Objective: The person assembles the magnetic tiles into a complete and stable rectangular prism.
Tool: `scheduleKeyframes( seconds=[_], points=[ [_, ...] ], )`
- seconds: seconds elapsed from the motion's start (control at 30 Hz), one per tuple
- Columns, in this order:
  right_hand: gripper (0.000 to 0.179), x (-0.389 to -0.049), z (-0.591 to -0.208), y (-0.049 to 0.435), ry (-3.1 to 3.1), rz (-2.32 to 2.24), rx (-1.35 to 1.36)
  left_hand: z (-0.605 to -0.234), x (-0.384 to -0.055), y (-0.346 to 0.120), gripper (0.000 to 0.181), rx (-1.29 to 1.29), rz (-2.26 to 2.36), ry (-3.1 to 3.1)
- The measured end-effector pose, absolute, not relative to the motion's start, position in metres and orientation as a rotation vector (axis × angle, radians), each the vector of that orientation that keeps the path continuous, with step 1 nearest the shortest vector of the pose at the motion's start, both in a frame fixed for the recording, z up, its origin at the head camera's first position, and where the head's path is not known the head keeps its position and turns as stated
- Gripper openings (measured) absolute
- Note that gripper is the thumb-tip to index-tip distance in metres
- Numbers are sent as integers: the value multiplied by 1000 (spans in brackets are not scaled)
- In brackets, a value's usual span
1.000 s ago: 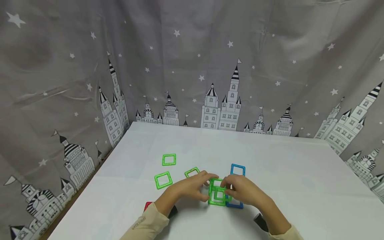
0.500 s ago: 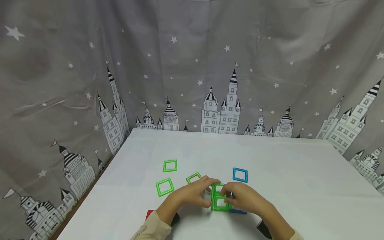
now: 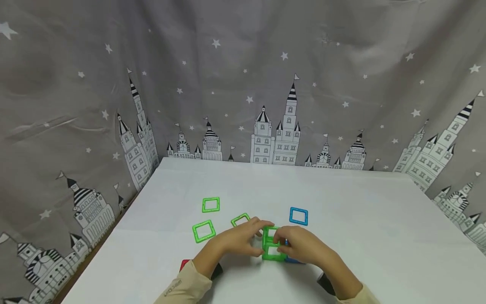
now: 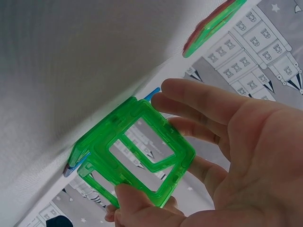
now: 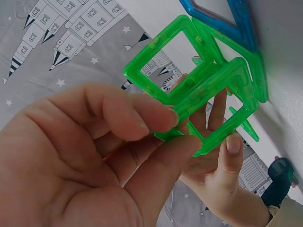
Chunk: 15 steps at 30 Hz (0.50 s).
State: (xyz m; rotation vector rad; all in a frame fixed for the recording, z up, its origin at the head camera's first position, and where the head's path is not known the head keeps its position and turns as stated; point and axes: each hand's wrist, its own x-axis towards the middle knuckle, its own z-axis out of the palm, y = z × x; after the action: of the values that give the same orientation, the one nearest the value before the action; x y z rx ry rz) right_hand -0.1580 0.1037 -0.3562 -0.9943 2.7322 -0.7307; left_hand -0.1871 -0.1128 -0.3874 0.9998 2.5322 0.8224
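Note:
Upright green square magnetic tiles form a small open box in the head view, its front tile (image 3: 274, 252) facing me. My left hand (image 3: 243, 239) spans the box's left side, the thumb on the front tile's edge and the fingers around the far side. In the left wrist view that thumb (image 4: 134, 201) presses a green tile (image 4: 182, 151). My right hand (image 3: 301, 242) pinches the front tile's right edge between thumb and fingertips, as the right wrist view shows with the green tile (image 5: 225, 78). Part of a blue tile (image 3: 294, 260) shows beneath the right hand.
Green tiles (image 3: 211, 198) (image 3: 203, 223) lie flat at left on the white table (image 3: 360, 211), and another green tile (image 3: 240, 219) lies behind my left hand. A blue tile (image 3: 298, 209) lies behind the box. A red piece (image 3: 184, 264) shows beside my left forearm.
My right hand has brought the front green tile from an offset position over the blue tile leftward, in line with the box's front. My left hand stays at the box's left side.

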Motion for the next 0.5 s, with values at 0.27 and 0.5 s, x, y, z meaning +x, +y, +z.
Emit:
scheduleKeyframes(
  seconds=[0.27, 0.5],
  points=[
    [9, -161, -355, 101, 2727, -728, -991, -385, -189, -115, 70, 1009, 816, 2540],
    [8, -160, -355, 97, 2733, -692, -979, -386, -190, -117, 70, 1015, 812, 2537]
  ],
)
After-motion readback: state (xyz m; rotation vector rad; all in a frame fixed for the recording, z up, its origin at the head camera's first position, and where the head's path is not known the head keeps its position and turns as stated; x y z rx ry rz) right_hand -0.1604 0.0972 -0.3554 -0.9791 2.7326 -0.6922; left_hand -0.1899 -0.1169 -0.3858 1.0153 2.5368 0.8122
